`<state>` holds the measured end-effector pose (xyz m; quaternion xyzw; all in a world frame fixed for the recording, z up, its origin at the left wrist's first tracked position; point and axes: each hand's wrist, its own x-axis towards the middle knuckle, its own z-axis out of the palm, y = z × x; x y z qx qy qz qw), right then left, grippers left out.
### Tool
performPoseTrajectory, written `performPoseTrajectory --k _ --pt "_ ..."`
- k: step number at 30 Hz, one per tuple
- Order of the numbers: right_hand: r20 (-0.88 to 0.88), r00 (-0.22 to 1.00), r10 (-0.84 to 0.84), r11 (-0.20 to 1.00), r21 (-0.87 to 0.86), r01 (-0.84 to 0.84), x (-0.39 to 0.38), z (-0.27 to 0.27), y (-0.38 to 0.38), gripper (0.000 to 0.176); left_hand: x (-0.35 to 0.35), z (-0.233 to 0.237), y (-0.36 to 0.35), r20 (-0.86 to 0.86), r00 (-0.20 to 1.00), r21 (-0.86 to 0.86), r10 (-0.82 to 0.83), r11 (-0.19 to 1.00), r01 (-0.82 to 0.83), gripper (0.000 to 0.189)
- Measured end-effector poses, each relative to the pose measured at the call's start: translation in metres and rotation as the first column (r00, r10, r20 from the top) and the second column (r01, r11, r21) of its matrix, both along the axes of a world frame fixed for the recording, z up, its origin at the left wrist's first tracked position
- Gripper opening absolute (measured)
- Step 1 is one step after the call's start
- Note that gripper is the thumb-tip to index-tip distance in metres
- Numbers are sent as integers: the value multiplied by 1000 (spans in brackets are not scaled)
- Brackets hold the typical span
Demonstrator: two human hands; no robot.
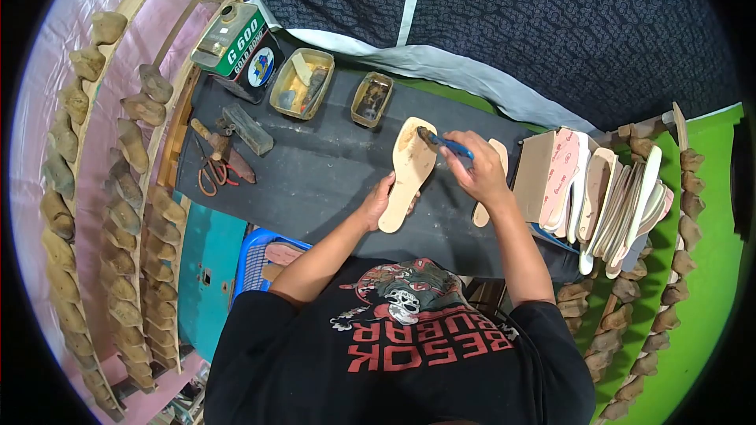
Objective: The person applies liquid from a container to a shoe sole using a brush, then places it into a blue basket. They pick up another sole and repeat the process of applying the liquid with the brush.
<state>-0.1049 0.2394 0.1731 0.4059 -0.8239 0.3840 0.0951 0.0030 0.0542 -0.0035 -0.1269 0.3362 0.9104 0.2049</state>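
Note:
In the head view, my left hand (379,203) grips a tan shoe insole (409,177) by its side, fingers wrapped under the lower half. The insole is tilted above the dark table, its wide end pointing away from me. My right hand (479,169) is closed around a blue-handled brush (450,145). The brush's dark tip touches the upper part of the insole, where a brownish smear shows. Partly hidden behind my right hand, a second insole (481,216) lies on the table.
A stack of insoles (598,197) stands at the table's right. Toward the back are a small tray with dark residue (372,100), a larger tub (302,85) and a green-and-black glue can (240,51). A hammer (211,138), scissors (211,173) and a grey block (249,130) lie left.

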Motion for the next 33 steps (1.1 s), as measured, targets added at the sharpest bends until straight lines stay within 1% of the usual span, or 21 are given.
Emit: performPoseTrajectory --k 1,3,6,8,9,11,12,15,16,19,20,23,24,25,27,28,30,33 --pt "-11 1000 2 1000 30 -1 3 2 0 23 0 -4 0 -14 1000 7 -22 1000 22 60" --pt "-60 993 106 993 51 -103 7 -2 0 27 -1 -6 -2 -41 997 19 -63 998 64 63" --pt "-80 969 232 970 86 -225 17 -7 -2 36 0 5 -1 -2 1000 26 14 1000 -14 58" --pt "-65 956 287 953 122 -277 25 -8 -2 46 0 9 0 26 998 -18 63 998 -62 58" --pt "-63 953 297 949 128 -287 28 -9 -2 46 0 9 0 40 995 -42 88 995 -86 58" --pt "-57 947 316 942 140 -306 31 -10 -3 46 -1 9 -4 28 997 -48 77 996 -76 58" --pt "-61 953 298 949 129 -288 31 -8 -4 42 -1 7 -5 23 997 -50 70 996 -69 58" --pt "-118 978 172 985 1 -173 25 -7 -8 35 -3 2 -4 16 1000 7 25 1000 -25 59" --pt "-116 989 88 995 -45 -93 23 -4 -11 28 -3 0 -4 0 1000 27 14 1000 -14 59" --pt "-53 991 -126 970 -217 112 16 -16 -13 26 -2 0 -2 -39 999 64 -23 998 25 59" --pt "-20 984 -177 959 -227 168 14 -17 -14 24 -1 0 -1 -45 998 61 -34 997 37 59" --pt "-78 985 -154 976 -168 139 16 -17 -17 24 2 3 1 -44 998 46 -37 998 39 60" --pt "-101 988 -121 981 -164 103 18 -18 -20 23 2 3 2 -44 998 51 -33 998 36 61" --pt "-67 994 -89 987 -144 79 22 -18 -22 22 2 4 3 -44 999 55 -30 998 33 61" --pt "-66 996 -54 994 -95 48 25 -19 -24 21 2 4 1 -55 997 12 -47 999 48 63" --pt "-75 995 -72 992 -108 63 23 -20 -25 21 3 4 1 -59 997 -9 -54 998 54 64" --pt "-87 990 -109 986 -132 97 17 -23 -25 20 3 1 1 -58 996 6 -63 998 63 64" --pt "-67 980 -186 974 -141 175 4 -25 -22 20 5 -5 2 -65 995 -5 -80 997 80 64"
